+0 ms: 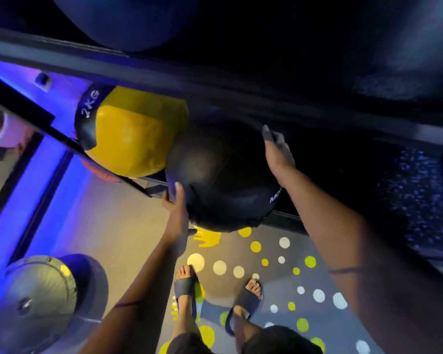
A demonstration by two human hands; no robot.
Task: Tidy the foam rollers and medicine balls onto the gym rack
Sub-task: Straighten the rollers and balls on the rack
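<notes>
A black medicine ball [223, 180] sits at the front edge of a lower shelf of the dark gym rack [164, 75], pressed between my two hands. My left hand [175, 208] cups its lower left side. My right hand [276, 154] lies flat against its upper right side, fingers straight. Touching it on the left, a yellow and black medicine ball [131, 134] marked 2KG rests on the same shelf. On the shelf above, a large dark blue ball [128, 19] shows at the top.
A grey dome-shaped balance trainer [41, 297] stands on the floor at the lower left. My sandalled feet [215, 297] stand on a grey mat with yellow and white dots [304, 264]. A speckled dark surface [420, 195] lies to the right inside the rack.
</notes>
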